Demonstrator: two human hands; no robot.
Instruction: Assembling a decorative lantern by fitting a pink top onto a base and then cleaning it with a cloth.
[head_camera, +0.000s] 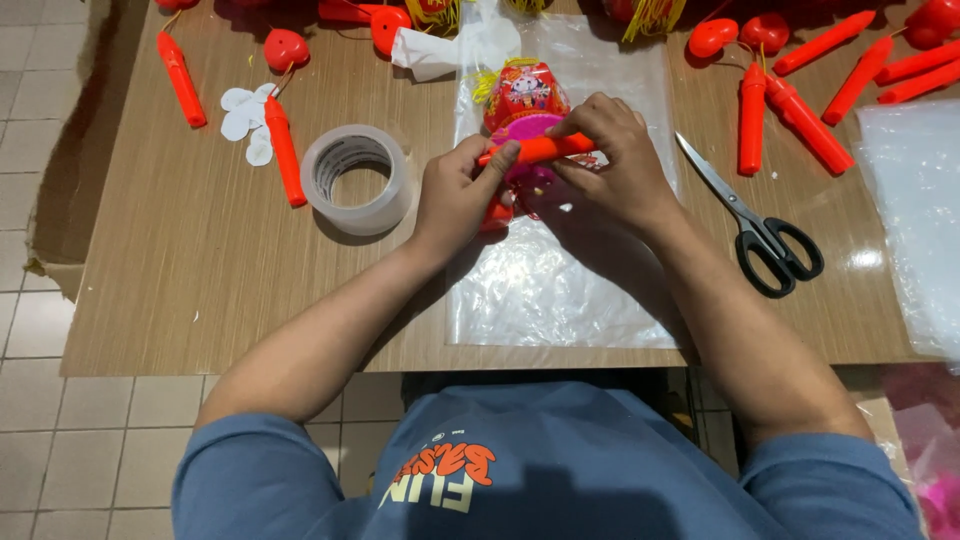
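Both hands meet over a clear plastic sheet (560, 290) on the wooden table (200, 260). L hand (458, 195) and R hand (612, 150) share one orange stick (540, 149), held roughly level: L thumb and forefinger pinch its left end, R fingers curl closed over its right part, so both grips are closed on it. Directly under the stick, touching it by the look of it, sits a small toy lantern (524, 100) w/ red printed body, pink rim and yellow tassels; its lower part is hidden behind the fingers, so can't tell how stick and lantern join.

Just left of the L-hand grip: a roll of clear tape (357, 178), lying flat. Further left, another orange stick (283, 150) next to white paper cutouts (240, 112), and one more orange stick (181, 78) beyond that. Right of the R-hand grip: black-handled scissors (755, 220), blades closed, tip pointing toward the hands. Beyond the scissors, away from the person, several orange sticks (800, 120) and red heart-shaped pieces (713, 37) lie loose. At far right edge, more clear plastic (915, 200).
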